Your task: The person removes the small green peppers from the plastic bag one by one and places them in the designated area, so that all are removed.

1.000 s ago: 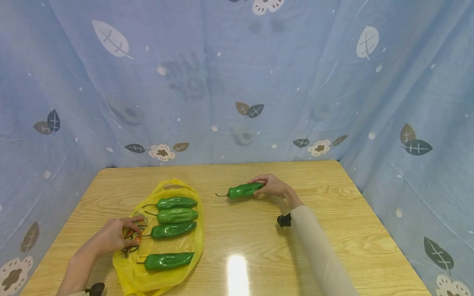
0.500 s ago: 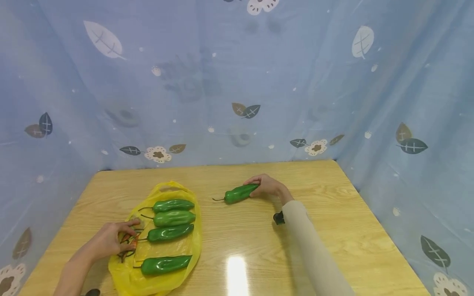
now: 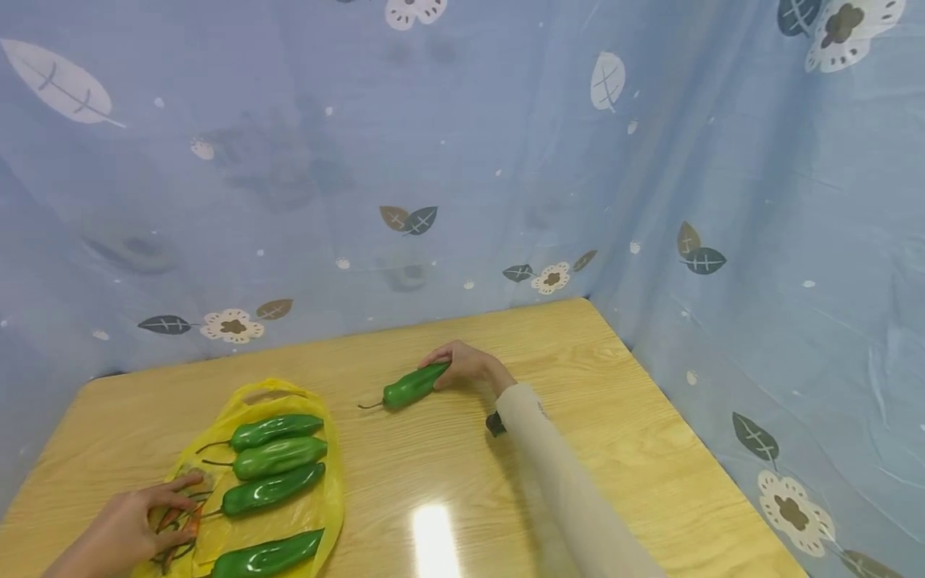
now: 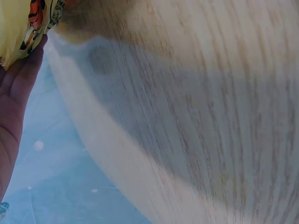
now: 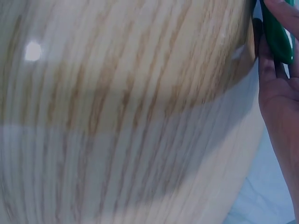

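Observation:
My right hand point(image 3: 466, 364) grips a long green chili pepper point(image 3: 410, 388) round its tip end, low over the wooden table, with the stem pointing left. In the right wrist view the pepper point(image 5: 277, 39) lies between thumb and fingers. At the left, several green peppers point(image 3: 280, 457) lie side by side on a flattened yellow plastic bag point(image 3: 333, 482), stems to the left. My left hand point(image 3: 130, 526) holds the bag's left side at a crumpled patch printed in red and black. The left wrist view shows the bunched bag point(image 4: 14, 32) against the fingers; their tips are partly hidden.
The wooden table point(image 3: 549, 433) runs back to a blue curtain point(image 3: 462, 144) with leaf and flower prints, which also hangs along the right side. A bright light reflection lies near the table's front.
The head view has swung to the right, so the scene sits further left and the front pepper is partly cut off. Both hands keep their holds; the held pepper's stem end tilts slightly nearer.

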Action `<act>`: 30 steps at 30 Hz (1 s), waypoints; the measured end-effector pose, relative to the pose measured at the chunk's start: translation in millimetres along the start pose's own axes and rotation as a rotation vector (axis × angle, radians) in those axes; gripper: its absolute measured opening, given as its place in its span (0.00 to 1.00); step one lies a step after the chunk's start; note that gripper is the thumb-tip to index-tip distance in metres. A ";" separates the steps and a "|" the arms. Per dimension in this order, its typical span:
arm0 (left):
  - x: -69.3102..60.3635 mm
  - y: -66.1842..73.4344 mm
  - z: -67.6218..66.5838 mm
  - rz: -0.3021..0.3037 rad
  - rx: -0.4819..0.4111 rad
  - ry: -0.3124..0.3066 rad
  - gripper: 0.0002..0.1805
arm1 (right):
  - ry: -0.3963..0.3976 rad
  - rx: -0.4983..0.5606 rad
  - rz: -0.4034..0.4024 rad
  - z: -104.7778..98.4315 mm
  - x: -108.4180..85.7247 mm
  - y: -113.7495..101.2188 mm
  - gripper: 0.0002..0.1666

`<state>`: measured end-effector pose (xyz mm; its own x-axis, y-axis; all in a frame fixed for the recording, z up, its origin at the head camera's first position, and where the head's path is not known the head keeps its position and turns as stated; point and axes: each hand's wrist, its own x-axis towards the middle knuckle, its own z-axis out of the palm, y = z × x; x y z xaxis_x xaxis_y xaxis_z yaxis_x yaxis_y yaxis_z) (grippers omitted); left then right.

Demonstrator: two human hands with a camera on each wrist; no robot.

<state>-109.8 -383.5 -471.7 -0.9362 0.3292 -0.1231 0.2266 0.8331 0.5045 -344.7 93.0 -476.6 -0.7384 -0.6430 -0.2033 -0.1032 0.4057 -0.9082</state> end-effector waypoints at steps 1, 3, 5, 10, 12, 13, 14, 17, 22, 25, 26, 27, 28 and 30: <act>-2.2 -0.3 -0.4 -0.024 0.015 -0.011 0.18 | -0.007 0.001 -0.004 2.1 2.7 -0.5 0.28; -5.0 -0.4 -0.4 -0.068 0.021 -0.030 0.17 | -0.018 0.013 -0.008 4.7 6.5 -1.1 0.28; -5.6 -0.2 -0.5 -0.084 0.058 -0.030 0.17 | -0.022 0.018 -0.005 5.8 8.3 -1.3 0.29; -6.6 -1.6 0.6 -0.038 -0.023 -0.005 0.19 | -0.011 0.007 0.010 4.1 6.0 -0.5 0.30; -6.6 -1.4 0.6 -0.008 -0.025 0.017 0.19 | -0.012 0.007 0.008 3.1 4.5 -0.2 0.31; -6.1 -0.9 0.4 0.002 -0.002 0.029 0.19 | -0.013 0.009 0.006 2.7 3.8 -0.1 0.31; -5.0 -0.1 0.1 -0.001 0.026 0.039 0.19 | -0.015 0.013 0.004 2.4 3.1 -0.1 0.31; -3.6 3.0 -0.3 -0.026 0.102 0.055 0.18 | -0.025 0.036 0.010 2.3 2.4 -1.7 0.32; -4.7 6.3 -0.4 -0.036 0.105 0.059 0.19 | -0.032 0.035 0.007 0.2 2.1 -8.2 0.32; -6.5 7.5 0.5 -0.012 0.103 0.084 0.19 | -0.029 0.039 -0.011 -4.0 0.7 -10.7 0.33; -7.2 7.8 0.8 -0.006 0.105 0.093 0.18 | -0.025 0.049 -0.017 -5.5 0.2 -10.7 0.33; -7.9 8.0 1.2 0.001 0.103 0.102 0.18 | -0.019 0.053 -0.022 -7.3 -0.4 -9.9 0.33; -8.6 8.2 1.4 0.005 0.113 0.113 0.18 | -0.013 0.053 -0.028 -8.9 -1.1 -8.7 0.34; -10.0 8.3 1.9 0.001 0.122 0.131 0.17 | -0.006 0.052 -0.040 -11.5 -2.9 -5.8 0.34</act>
<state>-98.1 -379.0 -467.9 -0.9613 0.2756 -0.0060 0.2508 0.8835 0.3957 -349.6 100.0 -466.5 -0.7302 -0.6622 -0.1684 -0.0980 0.3454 -0.9333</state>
